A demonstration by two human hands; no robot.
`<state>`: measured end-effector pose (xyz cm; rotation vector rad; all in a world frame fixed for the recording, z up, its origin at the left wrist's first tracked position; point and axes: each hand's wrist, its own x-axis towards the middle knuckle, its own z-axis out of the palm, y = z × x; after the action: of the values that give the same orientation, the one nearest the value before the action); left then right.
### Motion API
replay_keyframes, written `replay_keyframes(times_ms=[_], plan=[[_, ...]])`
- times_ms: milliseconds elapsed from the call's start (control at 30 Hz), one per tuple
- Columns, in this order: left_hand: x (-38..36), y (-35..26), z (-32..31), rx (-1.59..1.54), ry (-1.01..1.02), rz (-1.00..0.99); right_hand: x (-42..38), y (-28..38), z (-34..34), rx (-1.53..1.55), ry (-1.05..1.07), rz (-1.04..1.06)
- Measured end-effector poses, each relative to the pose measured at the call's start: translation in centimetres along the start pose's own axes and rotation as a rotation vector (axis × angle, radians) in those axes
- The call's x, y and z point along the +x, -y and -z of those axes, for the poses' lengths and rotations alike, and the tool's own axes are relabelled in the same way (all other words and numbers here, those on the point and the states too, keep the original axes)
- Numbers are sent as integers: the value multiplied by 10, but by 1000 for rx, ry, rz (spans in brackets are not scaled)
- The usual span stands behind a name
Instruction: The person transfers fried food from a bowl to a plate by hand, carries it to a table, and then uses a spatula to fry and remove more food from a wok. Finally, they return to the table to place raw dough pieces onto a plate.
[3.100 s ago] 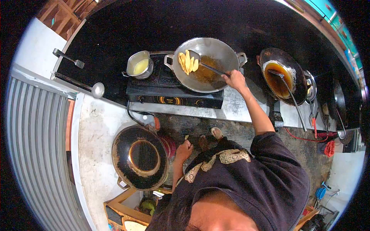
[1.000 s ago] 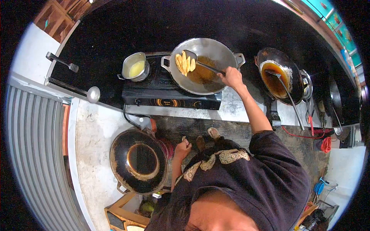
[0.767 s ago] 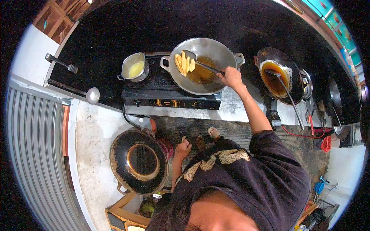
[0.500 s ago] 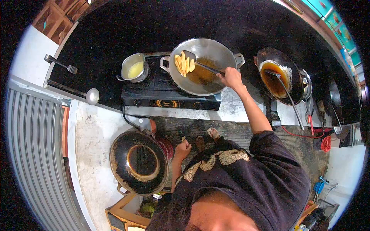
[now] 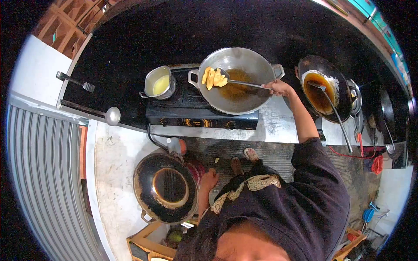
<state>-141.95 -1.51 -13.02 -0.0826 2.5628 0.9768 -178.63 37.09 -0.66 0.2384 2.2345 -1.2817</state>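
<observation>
My right hand is wrapped around the handle of a long wok spatula. Several golden fried slices lie on its dark head, over the left inner side of a silver wok. Brownish oil fills the bottom of that wok, which sits on a black gas stove. My left hand hangs low beside my body with its fingers curled in and nothing visible in them, near a large blackened wok.
Left on the stove stands a small pot of yellowish liquid. A dark wok of brown oil with a long-handled utensil stands at right. A ladle and a fork-like utensil lie at left. A small pale piece appears on the floor.
The spatula's handle has become more level, and the slices have shifted on its head. My left hand has dropped slightly toward my body. The whole view has shifted a little.
</observation>
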Motion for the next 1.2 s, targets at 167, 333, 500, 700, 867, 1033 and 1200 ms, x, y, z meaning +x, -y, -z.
replay_keyframes(times_ms=[167,333,500,700,867,1033,1200], plan=[[-3,-8,13,39,56,45,7,-5,-6,47,27,54],[4,-2,6,-1,27,-2,20,-21,-5,14,-24,143],[22,-32,36,10,-131,-74,26,-35,7,-46,27,340],[116,-88,145,106,-621,-293,14,-27,9,-62,46,271],[234,-131,217,367,-613,-517,16,-29,7,-75,28,285],[301,-159,209,352,-356,-287,5,-18,7,-88,6,267],[354,-141,187,245,-295,-144,8,-22,7,-97,-9,284]])
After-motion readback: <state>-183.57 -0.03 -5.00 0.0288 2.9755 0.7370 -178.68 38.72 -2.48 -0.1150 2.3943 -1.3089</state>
